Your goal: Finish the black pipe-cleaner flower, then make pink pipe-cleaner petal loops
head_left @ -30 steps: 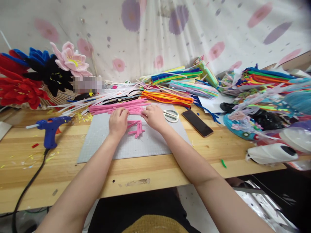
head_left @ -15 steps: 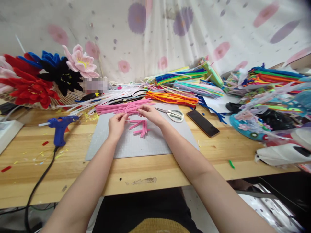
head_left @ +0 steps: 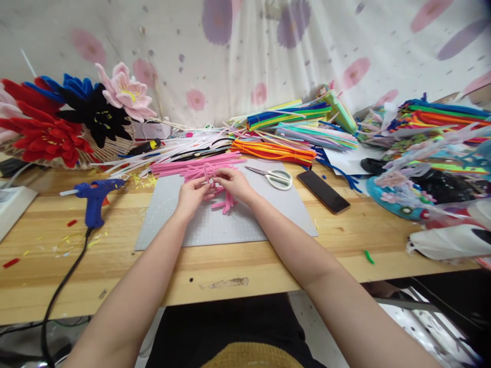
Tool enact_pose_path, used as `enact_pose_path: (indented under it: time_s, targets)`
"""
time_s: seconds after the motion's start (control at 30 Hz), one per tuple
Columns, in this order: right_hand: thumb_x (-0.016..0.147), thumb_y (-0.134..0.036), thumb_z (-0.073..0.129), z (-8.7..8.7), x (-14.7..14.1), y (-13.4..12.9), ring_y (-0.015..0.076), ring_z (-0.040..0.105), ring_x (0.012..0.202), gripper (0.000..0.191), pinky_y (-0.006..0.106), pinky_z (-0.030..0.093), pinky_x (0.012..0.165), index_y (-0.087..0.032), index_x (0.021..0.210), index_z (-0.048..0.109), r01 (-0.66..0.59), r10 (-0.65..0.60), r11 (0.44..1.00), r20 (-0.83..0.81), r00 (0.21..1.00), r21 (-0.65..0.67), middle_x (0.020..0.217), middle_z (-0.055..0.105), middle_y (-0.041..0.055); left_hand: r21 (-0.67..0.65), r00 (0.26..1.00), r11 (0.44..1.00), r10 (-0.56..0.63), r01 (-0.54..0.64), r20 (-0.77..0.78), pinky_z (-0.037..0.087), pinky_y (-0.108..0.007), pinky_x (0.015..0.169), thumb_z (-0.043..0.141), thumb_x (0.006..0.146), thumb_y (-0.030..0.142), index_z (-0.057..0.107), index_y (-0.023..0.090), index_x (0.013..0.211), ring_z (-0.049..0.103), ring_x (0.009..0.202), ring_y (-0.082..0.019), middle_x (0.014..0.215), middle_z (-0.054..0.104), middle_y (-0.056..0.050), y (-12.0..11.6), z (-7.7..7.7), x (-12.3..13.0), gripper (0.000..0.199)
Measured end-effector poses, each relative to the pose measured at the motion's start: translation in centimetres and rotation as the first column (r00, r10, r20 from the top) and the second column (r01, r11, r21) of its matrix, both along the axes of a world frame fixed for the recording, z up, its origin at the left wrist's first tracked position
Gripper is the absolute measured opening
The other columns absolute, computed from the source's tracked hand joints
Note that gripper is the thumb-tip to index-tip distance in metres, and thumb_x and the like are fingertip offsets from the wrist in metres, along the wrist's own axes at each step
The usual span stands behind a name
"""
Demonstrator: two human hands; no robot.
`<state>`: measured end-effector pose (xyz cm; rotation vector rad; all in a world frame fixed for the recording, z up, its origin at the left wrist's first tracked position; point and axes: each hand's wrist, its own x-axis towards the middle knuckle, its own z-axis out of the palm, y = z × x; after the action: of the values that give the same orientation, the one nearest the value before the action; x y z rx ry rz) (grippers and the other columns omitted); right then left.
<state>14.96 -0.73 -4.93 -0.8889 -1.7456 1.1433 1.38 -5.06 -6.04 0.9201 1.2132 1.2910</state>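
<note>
A pink pipe cleaner [head_left: 208, 167] is bent into a narrow upright loop between my hands. My left hand [head_left: 192, 195] pinches its lower left part, and my right hand [head_left: 231, 183] pinches its right side, the fingertips of both nearly touching. Below them on the grey cutting mat [head_left: 226, 230] lie several short folded pink pieces [head_left: 227, 203], partly covered by my hands. Behind my hands, long pink pipe cleaners [head_left: 184, 166] are spread across the mat's back edge.
Scissors [head_left: 279, 179] lie on the mat's right, with a phone [head_left: 322, 191] beside it. A blue glue gun [head_left: 95, 204] stands at the left, its cord running off the front edge. Fuzzy flowers [head_left: 49, 138] and coloured bundles [head_left: 274, 151] line the back.
My hands have come closer together, the left moving right. The pink pipe cleaner's wide arc has become a narrower, taller loop. The view has shifted slightly.
</note>
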Motion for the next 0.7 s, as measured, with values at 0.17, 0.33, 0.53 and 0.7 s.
enact_pose_path:
  time_s: [0.17, 0.33, 0.53, 0.7]
  targets:
    - [0.072, -0.016, 0.056, -0.7, 0.0, 0.2, 0.0117, 0.055, 0.068, 0.005, 0.024, 0.042, 0.068, -0.016, 0.076, 0.06, -0.002, -0.004, 0.996, 0.062, 0.998, 0.089, 0.072, 0.062, -0.0007, -0.052, 0.999, 0.998, -0.033, 0.032, -0.027, 0.056, -0.026, 0.063, 0.069, 0.066, 0.018, 0.069, 0.01, 0.085, 0.068, 0.073, -0.017, 0.077, 0.071, -0.007, -0.1, 0.2, -0.1, 0.021]
    - [0.074, -0.019, 0.056, -1.2, -0.1, 0.4, 0.0125, 0.057, 0.069, 0.007, 0.025, 0.043, 0.068, -0.015, 0.077, 0.06, -0.047, 0.041, 0.996, 0.079, 0.996, 0.08, 0.074, 0.063, 0.0009, -0.073, 0.997, 0.997, -0.045, 0.04, -0.062, 0.055, -0.025, 0.061, 0.07, 0.066, 0.017, 0.069, 0.01, 0.081, 0.068, 0.071, -0.017, 0.074, 0.07, -0.007, -0.2, 0.4, -0.1, 0.017]
    - [0.069, -0.017, 0.06, -1.4, -0.4, 0.6, 0.0097, 0.052, 0.061, 0.002, 0.023, 0.041, 0.061, -0.015, 0.069, 0.058, -0.016, 0.017, 0.999, 0.042, 0.999, -0.032, 0.064, 0.058, -0.0028, -0.083, 0.989, 0.995, -0.073, 0.063, -0.125, 0.053, -0.024, 0.058, 0.074, 0.062, 0.019, 0.07, 0.011, 0.082, 0.068, 0.068, -0.017, 0.074, 0.071, -0.006, 0.0, 0.4, -0.2, 0.023]
    - [0.064, -0.023, 0.07, -0.7, 0.7, 1.0, 0.0068, 0.049, 0.056, 0.016, 0.02, 0.039, 0.055, -0.014, 0.067, 0.058, -0.16, 0.11, 0.939, -0.174, 0.978, -0.304, 0.062, 0.055, -0.0043, -0.084, 0.976, 0.99, -0.128, 0.115, -0.174, 0.053, -0.024, 0.057, 0.072, 0.063, 0.015, 0.069, 0.011, 0.081, 0.067, 0.063, -0.016, 0.075, 0.071, -0.006, -0.4, 1.0, 0.0, 0.019]
